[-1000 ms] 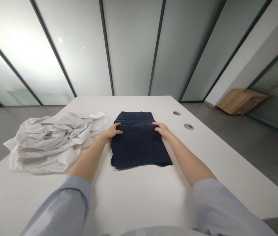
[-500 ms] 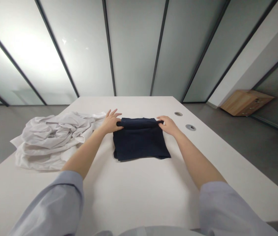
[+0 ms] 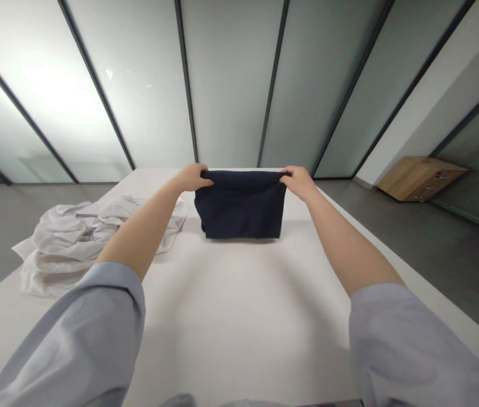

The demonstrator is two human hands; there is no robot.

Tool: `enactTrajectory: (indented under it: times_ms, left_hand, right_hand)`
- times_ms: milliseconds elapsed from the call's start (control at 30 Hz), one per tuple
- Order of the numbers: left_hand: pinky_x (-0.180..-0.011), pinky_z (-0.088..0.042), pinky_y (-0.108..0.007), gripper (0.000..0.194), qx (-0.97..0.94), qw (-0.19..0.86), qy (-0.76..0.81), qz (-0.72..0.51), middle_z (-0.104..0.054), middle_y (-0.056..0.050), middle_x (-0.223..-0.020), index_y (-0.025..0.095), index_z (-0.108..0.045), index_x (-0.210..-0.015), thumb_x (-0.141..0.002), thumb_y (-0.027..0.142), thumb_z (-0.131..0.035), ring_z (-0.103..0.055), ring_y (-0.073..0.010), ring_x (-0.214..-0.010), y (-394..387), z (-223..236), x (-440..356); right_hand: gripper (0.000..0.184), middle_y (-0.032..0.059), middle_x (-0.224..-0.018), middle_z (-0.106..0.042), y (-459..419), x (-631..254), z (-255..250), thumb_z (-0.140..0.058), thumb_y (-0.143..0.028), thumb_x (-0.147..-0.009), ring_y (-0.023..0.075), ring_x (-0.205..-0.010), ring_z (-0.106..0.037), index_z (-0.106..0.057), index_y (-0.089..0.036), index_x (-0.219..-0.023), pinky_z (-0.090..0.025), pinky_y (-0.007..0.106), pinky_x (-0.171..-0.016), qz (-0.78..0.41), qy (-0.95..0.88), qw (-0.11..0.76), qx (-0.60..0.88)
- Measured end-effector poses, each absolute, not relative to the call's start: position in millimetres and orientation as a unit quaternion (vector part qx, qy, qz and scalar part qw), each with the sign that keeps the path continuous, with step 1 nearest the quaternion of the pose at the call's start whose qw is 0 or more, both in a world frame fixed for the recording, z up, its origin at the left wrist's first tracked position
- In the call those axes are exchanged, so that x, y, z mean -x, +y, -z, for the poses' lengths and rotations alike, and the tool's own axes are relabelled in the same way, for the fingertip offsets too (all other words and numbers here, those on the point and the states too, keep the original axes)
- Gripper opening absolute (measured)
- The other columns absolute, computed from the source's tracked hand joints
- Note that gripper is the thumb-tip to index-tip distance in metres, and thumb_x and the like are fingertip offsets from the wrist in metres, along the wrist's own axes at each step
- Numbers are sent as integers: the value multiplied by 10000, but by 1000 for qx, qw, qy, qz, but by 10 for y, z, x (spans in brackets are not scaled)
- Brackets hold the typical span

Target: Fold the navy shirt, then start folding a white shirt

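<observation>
Well, the left hand (image 3: 197,177) and right hand (image 3: 298,181) pinch the navy cloth (image 3: 243,206) by its top corners; it hangs between and below the fingers. Best hold both grips level, edge taut, clear of the white cloth (image 3: 63,233) left of them.

white cloth (image 3: 67,233) heaped at left, frosted glass panels (image 3: 231,85) behind, wooden cabinet (image 3: 419,178) on grey floor (image 3: 443,243) at right
</observation>
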State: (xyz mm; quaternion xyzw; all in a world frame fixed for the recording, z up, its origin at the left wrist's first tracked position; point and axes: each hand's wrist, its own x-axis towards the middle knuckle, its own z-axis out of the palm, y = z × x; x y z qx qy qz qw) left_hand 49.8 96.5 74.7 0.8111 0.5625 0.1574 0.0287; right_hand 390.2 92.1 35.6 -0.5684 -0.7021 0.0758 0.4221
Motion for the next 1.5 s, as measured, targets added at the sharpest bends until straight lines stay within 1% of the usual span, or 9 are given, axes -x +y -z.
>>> enactTrajectory:
  times_ms: [167, 333, 500, 767, 933, 1067, 1233, 1333, 1500]
  left_hand:
    - [-932, -419, -388, 414, -783, -104, 560, -251, -642, -100, -1130, 197, -568, -1145, -759, 344, -601, -565, -280, -1088, 921, -576, -507]
    - [-1018, -379, -389, 380, -842, -84, 496, -197, -611, -87, -1256, 212, -564, -1091, -711, 197, -578, -557, -265, -1162, 672, 114, -438]
    - [-951, -447, -377, 436, -846, 53, 512, -137, -656, -90, -1200, 231, -578, -1099, -666, 182, -602, -615, -286, -1094, 339, 791, -424]
    - [-966, -450, -355, 586, -808, 154, 532, -202, -663, -72, -1206, 223, -581, -1236, -652, 181, -573, -619, -270, -1098, 261, 874, -298]
    - [-880, -493, -363, 405, -755, 206, 553, -287, -717, -65, -1002, 165, -659, -1074, -727, 355, -571, -652, -254, -946, 311, 881, -254]
    - [-829, -516, -395, 478, -712, 256, 578, -306, -720, -82, -945, 124, -679, -973, -758, 529, -544, -650, -281, -904, 328, 884, -217]
    - [-1034, -415, -419, 435, -792, 197, 508, -276, -640, -88, -1229, 187, -697, -1054, -642, 316, -646, -554, -294, -1174, 355, 931, -207]
    - [-1109, -334, -412, 446, -802, 175, 493, -288, -563, -86, -1355, 195, -692, -1089, -654, 252, -611, -468, -286, -1289, 385, 982, -216]
    - [-978, -460, -416, 463, -707, 286, 560, -324, -695, -111, -1132, 125, -655, -1116, -802, 429, -502, -625, -292, -1076, 411, 1011, -239]
  right_hand:
    - [238, 86, -997, -696, 835, -3900, -247, -499, -175, -755, 256, -951, -614, -654, -197, -934, -463, 394, -860, 74, -734, 456, 498]
    - [208, 106, -1301, -599, 526, -3881, 408, -535, -126, -695, 276, -1182, -550, -638, -209, -857, -421, 459, -991, 73, -797, 372, 470]
    - [238, 71, -1183, -679, 248, -3883, 976, -552, -93, -662, 241, -1056, -637, -659, -223, -830, -474, 378, -935, -88, -825, 248, 500]
    - [514, 90, -1327, -591, 300, -3941, 1129, -580, -104, -647, 264, -1181, -574, -686, -204, -1139, -416, 411, -1037, -104, -824, 271, 487]
    - [423, 75, -1151, -697, 326, -3912, 1141, -615, -161, -709, 266, -1052, -639, -712, -216, -1117, -458, 419, -978, -104, -817, 275, 495]
    - [311, 76, -1035, -732, 318, -3929, 1112, -634, -274, -767, 260, -940, -674, -735, -214, -1055, -510, 407, -884, -137, -787, 298, 523]
    - [387, 75, -1230, -657, 362, -3936, 1151, -631, -119, -669, 273, -1207, -554, -739, -235, -1022, -390, 451, -1057, -120, -830, 296, 458]
    - [363, 71, -1242, -648, 347, -3909, 1164, -570, -105, -698, 252, -1271, -499, -727, -230, -1001, -369, 444, -1070, -142, -822, 305, 460]
    - [237, 37, -874, -717, 272, -3853, 1095, -476, -339, -852, 235, -891, -655, -671, -214, -901, -498, 380, -838, -190, -746, 362, 526]
